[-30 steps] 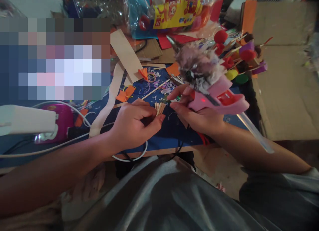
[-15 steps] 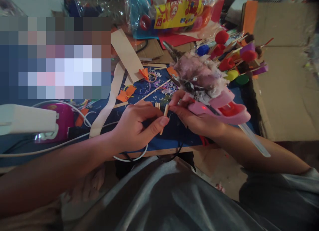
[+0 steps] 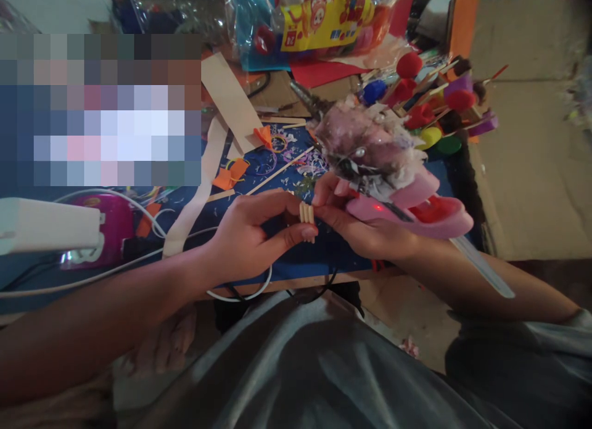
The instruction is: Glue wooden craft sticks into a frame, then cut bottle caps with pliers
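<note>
My left hand (image 3: 250, 235) pinches a small row of short wooden sticks (image 3: 306, 213) between thumb and forefinger. My right hand (image 3: 363, 232) carries a pink hot glue gun (image 3: 407, 208), with a red light lit on its side. A thick crust of dried glue (image 3: 356, 136) covers the gun's front around the metal nozzle (image 3: 300, 96), which points away to the upper left. From the gun's rear sticks out a clear glue stick (image 3: 483, 267). The fingertips of my right hand touch or nearly touch the sticks' right side.
Glue scraps and loose wooden strips (image 3: 280, 170) lie on the blue tabletop (image 3: 282, 265). Colourful foam pieces on sticks (image 3: 430, 114) stand at the right, beside cardboard (image 3: 531, 139). A plastic bag (image 3: 324, 22) lies behind. At left, a white adapter (image 3: 50, 225) sits in a magenta socket (image 3: 111, 228) with cables.
The loose stick between my hands now sits in line with the others in my left hand. My right fingers have come closer, and the glue gun has tilted slightly.
</note>
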A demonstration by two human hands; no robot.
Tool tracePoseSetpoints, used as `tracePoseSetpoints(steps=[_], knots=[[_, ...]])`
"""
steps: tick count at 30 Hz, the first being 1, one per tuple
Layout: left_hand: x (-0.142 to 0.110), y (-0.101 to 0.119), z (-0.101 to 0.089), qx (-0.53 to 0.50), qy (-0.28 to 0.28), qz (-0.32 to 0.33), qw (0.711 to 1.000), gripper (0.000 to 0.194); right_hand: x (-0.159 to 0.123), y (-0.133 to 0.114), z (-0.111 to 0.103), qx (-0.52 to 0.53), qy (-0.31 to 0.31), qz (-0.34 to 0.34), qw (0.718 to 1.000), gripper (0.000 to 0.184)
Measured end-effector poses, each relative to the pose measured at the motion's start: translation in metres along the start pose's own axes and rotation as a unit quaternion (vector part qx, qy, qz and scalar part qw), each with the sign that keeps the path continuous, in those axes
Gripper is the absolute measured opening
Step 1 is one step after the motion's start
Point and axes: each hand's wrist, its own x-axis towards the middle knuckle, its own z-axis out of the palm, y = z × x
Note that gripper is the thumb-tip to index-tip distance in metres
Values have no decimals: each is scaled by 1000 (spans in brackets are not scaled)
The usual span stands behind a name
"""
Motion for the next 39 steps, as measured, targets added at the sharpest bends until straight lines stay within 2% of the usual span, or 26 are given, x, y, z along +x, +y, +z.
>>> tracePoseSetpoints(steps=[3, 6, 9, 12, 14, 18, 23, 28, 31, 35, 39], knots=[[-1, -3, -4, 85, 20, 72, 994, 17, 3, -7, 0, 19, -18, -52, 998, 20], [-3, -7, -5, 147, 22, 83, 985, 13, 3, -13, -2, 40, -24, -30, 998, 27], [-5, -9, -6, 160, 22, 86, 983, 11, 3, -16, -3, 82, -26, -30, 996, 29], [-4, -11, -5, 145, 20, 127, 981, 7, 4, -17, -2, 128, -20, -43, 991, 31], [-2, -12, -6, 137, 18, 149, 979, 10, 4, -17, -2, 128, -13, -28, 991, 34], [0, -13, -8, 141, 13, 140, 980, 15, 2, -18, -3, 111, -29, -16, 993, 34], [0, -11, -10, 154, 4, 130, 979, 13, 4, -23, -4, 129, -40, -22, 991, 37], [-1, -5, -14, 176, -9, 84, 981, 16, 8, -22, -7, 131, -48, 41, 989, 47], [-1, -3, -17, 182, -9, 70, 981, 17, 10, -20, -7, 157, -35, 54, 985, 50], [0, -3, -18, 190, 5, 118, 975, 16, 14, -23, -7, 197, -50, 75, 976, 53], [-1, -6, -17, 206, 20, 174, 963, 20, 17, -26, -6, 194, -46, 80, 977, 54]])
